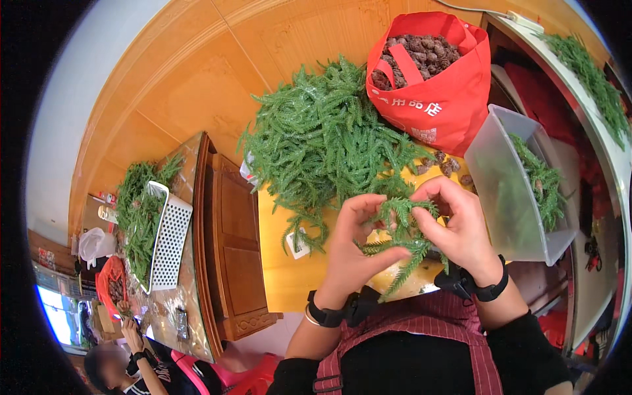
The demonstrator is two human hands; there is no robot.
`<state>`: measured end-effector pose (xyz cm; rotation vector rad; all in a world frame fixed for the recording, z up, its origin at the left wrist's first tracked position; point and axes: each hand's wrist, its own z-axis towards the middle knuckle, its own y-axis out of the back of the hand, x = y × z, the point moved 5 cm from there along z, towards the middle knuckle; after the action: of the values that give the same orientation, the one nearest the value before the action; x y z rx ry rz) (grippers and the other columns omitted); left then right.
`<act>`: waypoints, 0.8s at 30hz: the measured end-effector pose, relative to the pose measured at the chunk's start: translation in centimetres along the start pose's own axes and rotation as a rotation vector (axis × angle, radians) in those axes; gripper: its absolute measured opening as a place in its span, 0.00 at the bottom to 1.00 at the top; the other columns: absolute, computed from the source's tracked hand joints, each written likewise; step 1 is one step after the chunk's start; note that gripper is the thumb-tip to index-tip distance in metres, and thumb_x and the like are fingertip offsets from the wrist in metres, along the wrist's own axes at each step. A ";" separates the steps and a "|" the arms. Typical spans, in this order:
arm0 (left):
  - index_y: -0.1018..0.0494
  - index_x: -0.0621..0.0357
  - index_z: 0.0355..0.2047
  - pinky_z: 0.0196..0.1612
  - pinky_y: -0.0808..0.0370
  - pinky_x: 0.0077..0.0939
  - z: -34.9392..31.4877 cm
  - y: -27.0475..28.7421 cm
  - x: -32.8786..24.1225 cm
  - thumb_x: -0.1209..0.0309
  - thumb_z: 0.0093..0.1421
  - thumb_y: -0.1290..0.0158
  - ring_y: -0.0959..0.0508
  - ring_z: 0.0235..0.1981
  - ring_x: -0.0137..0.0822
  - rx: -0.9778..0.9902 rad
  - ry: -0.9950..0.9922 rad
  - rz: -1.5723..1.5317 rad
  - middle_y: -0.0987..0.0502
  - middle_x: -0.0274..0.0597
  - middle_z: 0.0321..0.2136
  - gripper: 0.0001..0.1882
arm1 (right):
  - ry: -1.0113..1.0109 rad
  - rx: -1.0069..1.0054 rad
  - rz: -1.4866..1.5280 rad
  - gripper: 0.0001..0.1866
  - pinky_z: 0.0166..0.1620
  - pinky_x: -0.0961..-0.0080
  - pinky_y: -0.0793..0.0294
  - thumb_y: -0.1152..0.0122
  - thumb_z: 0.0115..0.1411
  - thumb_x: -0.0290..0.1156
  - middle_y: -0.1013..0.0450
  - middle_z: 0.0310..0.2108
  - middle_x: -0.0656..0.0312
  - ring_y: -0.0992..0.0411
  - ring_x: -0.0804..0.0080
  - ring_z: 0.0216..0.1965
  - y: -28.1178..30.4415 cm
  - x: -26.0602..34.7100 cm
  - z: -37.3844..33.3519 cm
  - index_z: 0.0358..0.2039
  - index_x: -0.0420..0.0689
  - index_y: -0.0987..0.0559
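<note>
Head view, left to right: at nine o'clock a white basket [172, 237] of greenery lies on a far table, with another person [135, 368] at seven o'clock below it. A wooden cabinet [237, 253] stands between that table and the yellow table [283, 263] in front. At the centre, the left hand [349, 247] and the right hand [457, 227] both pinch one green sprig [401, 230] between thumb and fingers, just above the table's near edge; neither hand is clenched hard, and the fingertips close on its stems. The sprig looks light, soft and springy, with feathery tips that would bend or shed if squeezed, so the firmer stem near its base seems the place to hold it. The big pile of sprigs [322, 141] lies at twelve o'clock, a red bag [447, 99] of brown cones at one o'clock, and a clear bin [510, 191] holding some greenery at three o'clock.
</note>
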<state>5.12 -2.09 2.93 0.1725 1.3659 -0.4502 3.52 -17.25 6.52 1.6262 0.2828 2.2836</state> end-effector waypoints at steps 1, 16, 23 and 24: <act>0.39 0.57 0.48 0.37 0.32 0.18 -0.2 -0.1 -0.2 0.72 0.38 0.34 0.31 0.38 0.26 -0.021 -0.041 0.104 0.33 0.35 0.39 0.37 | 0.010 -0.027 -0.020 0.06 0.26 0.89 0.38 0.44 0.49 0.22 0.31 0.25 0.67 0.35 0.87 0.25 0.2 0.2 0.0 0.29 0.38 0.28; 0.51 0.68 0.58 0.49 0.33 0.36 -0.7 -1.9 -1.3 0.66 0.29 0.30 0.36 0.49 0.48 -0.158 -0.392 0.760 0.39 0.53 0.49 0.57 | 0.158 -0.131 -0.240 0.07 0.25 0.82 0.31 0.42 0.45 0.22 0.31 0.24 0.61 0.31 0.75 0.25 -0.1 1.2 -0.3 0.27 0.38 0.29; 0.55 0.67 0.59 0.47 0.32 0.35 -0.5 -2.0 -1.9 0.75 0.31 0.33 0.35 0.49 0.48 -0.127 -0.470 0.766 0.37 0.53 0.50 0.56 | 0.131 -0.111 -0.221 0.08 0.25 0.82 0.31 0.42 0.45 0.22 0.31 0.24 0.61 0.31 0.76 0.25 0.1 0.7 -0.3 0.27 0.38 0.29; 0.55 0.67 0.59 0.47 0.32 0.35 -0.4 -1.9 -1.8 0.75 0.31 0.33 0.35 0.49 0.48 -0.127 -0.469 0.767 0.37 0.53 0.50 0.56 | 0.135 -0.105 -0.223 0.08 0.25 0.82 0.31 0.42 0.45 0.22 0.31 0.24 0.61 0.31 0.76 0.25 0.1 0.6 -0.3 0.27 0.38 0.29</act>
<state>3.73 -3.26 4.89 0.4351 0.7780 0.2342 3.02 -17.07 6.98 1.3209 0.3516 2.2012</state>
